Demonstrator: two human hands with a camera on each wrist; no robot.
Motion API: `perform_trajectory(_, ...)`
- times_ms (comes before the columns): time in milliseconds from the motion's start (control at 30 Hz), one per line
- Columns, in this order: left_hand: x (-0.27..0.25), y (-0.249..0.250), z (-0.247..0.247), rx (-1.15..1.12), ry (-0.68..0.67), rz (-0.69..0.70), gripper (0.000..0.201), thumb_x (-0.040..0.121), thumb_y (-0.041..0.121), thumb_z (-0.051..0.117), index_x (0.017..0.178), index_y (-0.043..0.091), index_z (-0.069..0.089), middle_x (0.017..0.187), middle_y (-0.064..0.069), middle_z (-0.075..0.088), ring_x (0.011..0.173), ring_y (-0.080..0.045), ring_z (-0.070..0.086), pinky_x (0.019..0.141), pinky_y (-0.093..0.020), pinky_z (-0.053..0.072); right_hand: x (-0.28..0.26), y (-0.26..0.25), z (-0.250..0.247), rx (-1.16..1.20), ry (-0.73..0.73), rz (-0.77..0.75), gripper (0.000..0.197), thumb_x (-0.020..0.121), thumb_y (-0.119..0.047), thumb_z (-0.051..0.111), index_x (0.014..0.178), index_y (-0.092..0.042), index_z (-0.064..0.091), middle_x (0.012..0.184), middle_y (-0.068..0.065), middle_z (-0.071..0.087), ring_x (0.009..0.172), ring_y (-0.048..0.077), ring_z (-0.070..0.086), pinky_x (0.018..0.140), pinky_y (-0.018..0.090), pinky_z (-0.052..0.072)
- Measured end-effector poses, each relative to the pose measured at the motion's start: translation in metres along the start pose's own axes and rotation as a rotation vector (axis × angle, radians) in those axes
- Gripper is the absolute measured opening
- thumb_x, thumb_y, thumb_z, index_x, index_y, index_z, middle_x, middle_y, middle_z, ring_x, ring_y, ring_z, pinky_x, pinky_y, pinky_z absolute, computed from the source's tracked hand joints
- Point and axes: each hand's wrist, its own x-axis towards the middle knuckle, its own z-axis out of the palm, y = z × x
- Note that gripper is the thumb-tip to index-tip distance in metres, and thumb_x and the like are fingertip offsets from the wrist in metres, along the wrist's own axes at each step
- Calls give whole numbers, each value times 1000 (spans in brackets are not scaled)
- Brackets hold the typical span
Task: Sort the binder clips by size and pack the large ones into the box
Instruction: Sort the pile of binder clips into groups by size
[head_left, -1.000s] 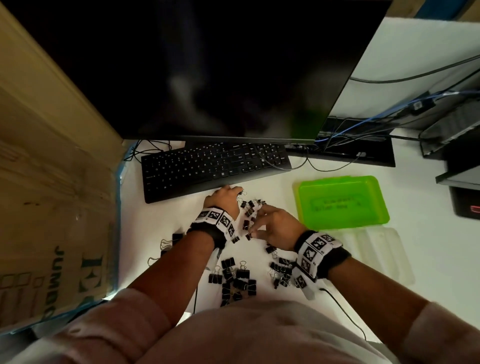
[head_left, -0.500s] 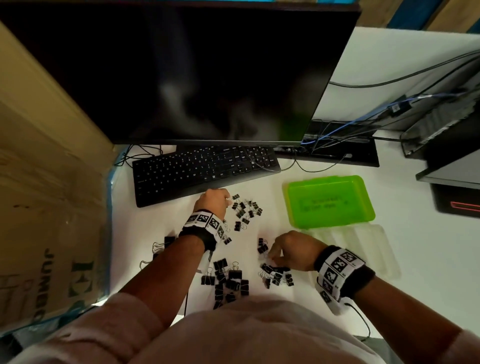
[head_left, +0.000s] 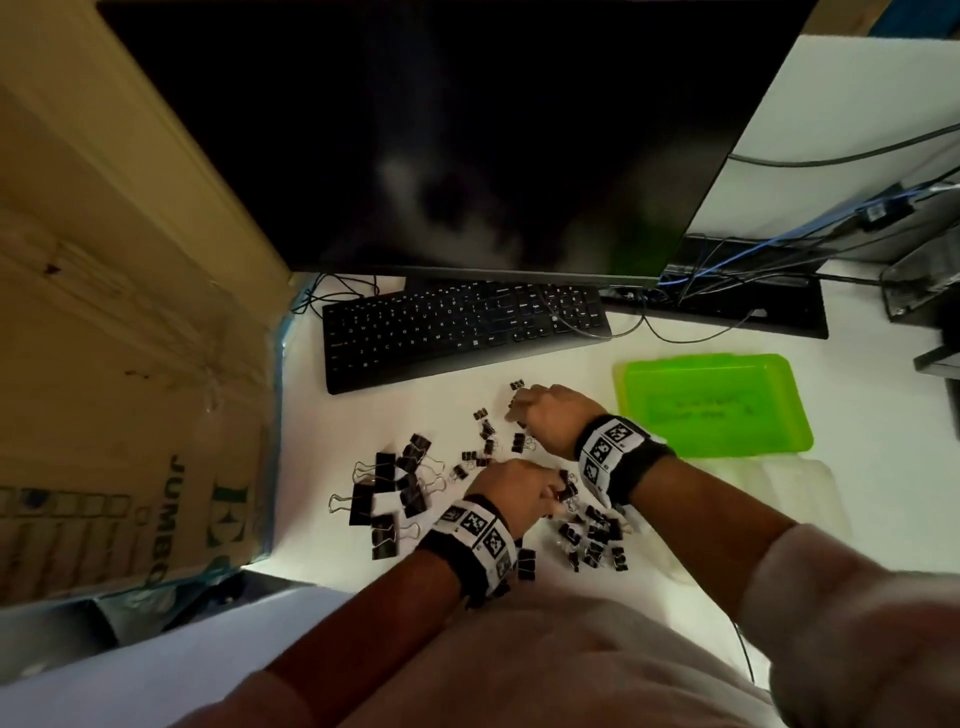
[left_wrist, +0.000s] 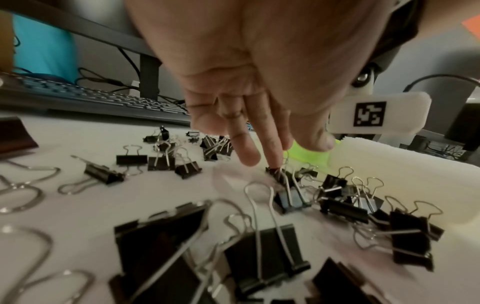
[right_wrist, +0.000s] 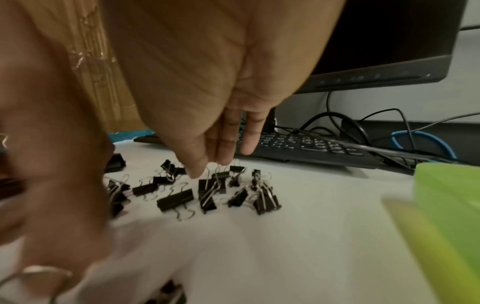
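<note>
Head view first: we see the large binder clips lying left of our left hand, small clips just right of it, and the green box beyond our right hand. Left wrist view: our fingers point down, straight, one fingertip touching a small clip. Right wrist view: our right hand's fingers hang straight over another scatter of small clips, gripping nothing.

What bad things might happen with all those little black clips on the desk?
The small clips lie close to the large clips, so the sizes might get mixed again. The left hand and right hand work close together and may bump. The green box holds no clips yet; a small one could slip in.
</note>
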Motion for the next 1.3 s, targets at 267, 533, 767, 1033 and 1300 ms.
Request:
perform_trajectory(267, 11, -19, -4, -47, 307, -86, 15, 90, 19, 52, 102, 16, 61, 105, -7, 63, 96, -27, 60, 84, -39, 51, -10, 4, 4, 91, 11, 26, 29, 85, -1, 48, 106, -12, 65, 112, 8, 59, 104, 29, 58, 87, 37, 47)
perform_trajectory(533, 37, -20, -12, 88, 274, -196, 19, 91, 18, 50, 104, 10, 60, 106, -13, 61, 97, -34, 60, 82, -42, 52, -57, 28, -2, 523, 213, 236, 31, 81, 5, 47, 96, -21, 58, 88, 3, 68, 82, 22, 62, 69, 27, 46)
perform_trajectory(767, 22, -9, -11, 63, 272, -63, 15, 88, 22, 49, 92, 19, 62, 97, -2, 63, 90, -24, 60, 75, -36, 53, -114, 25, 33, 478, -67, 272, 32, 83, 7, 45, 98, -16, 61, 99, 7, 67, 84, 20, 61, 69, 24, 43)
perform_trajectory(1033, 15, 2, 13, -58, 78, 4, 9, 84, 19, 57, 89, 17, 64, 95, -4, 65, 84, -21, 63, 78, -36, 56, -114, 0, 53, 480, -122, 289, 35, 83, 3, 47, 104, -21, 62, 99, 6, 66, 85, 22, 62, 70, 26, 44)
perform_trajectory(1300, 8, 3, 23, -148, -6, 54, 25, 90, 10, 48, 108, 14, 65, 109, -8, 68, 98, -20, 65, 88, -24, 51, -103, 13, 37, 466, 60, 424, 52, 79, 13, 45, 125, -12, 46, 117, 14, 56, 100, 31, 61, 81, 38, 51)
